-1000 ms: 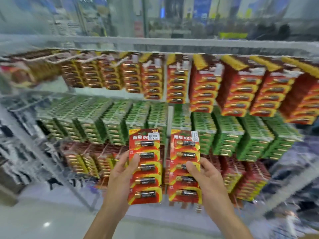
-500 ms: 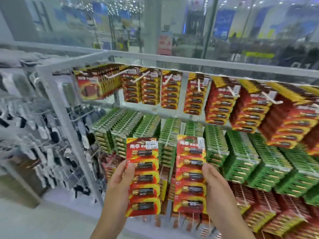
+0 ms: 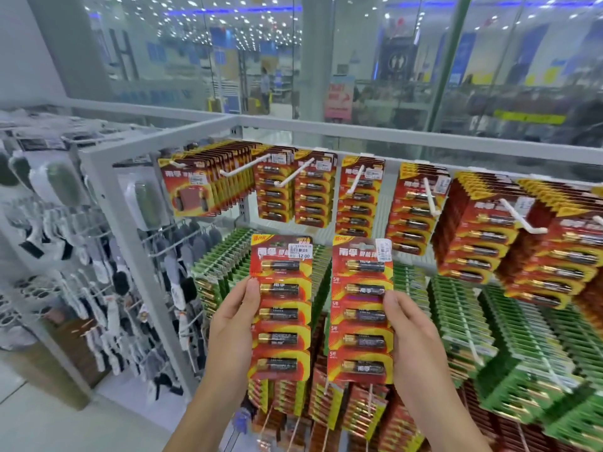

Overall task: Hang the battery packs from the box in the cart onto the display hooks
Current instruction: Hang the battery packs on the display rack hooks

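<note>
I'm watching two hands held up in front of the display, below its white top rail [image 3: 359, 133]. The left hand [image 3: 228, 331] grips the left battery pack [image 3: 281, 308] by its left edge, thumb laid on the front. The right hand [image 3: 414, 340] grips the right battery pack [image 3: 360, 308] by its right edge, also thumb in front. The fingers behind both cards are hidden from me.

Both packs are upright, side by side but apart, well below the rail and level with the green packs [image 3: 456, 321]. Each is a red and yellow card with five batteries stacked one above another. The white brand lettering reads 南孚. The left pack's price sticker [image 3: 300, 252] shows 12.00. On the right pack "5号" repeats down the left margin, but its sticker [image 3: 383, 251] is too small for me to read.

Just under the rail, white display hooks [image 3: 354, 179] jut out of rows of hung red packs [image 3: 412, 210] with the same branding. Their own stickers are illegible.

Further below the rail, more red packs are blurred, as are the green ones toward the right edge. Both forearms are cut off at the bottom.
</note>
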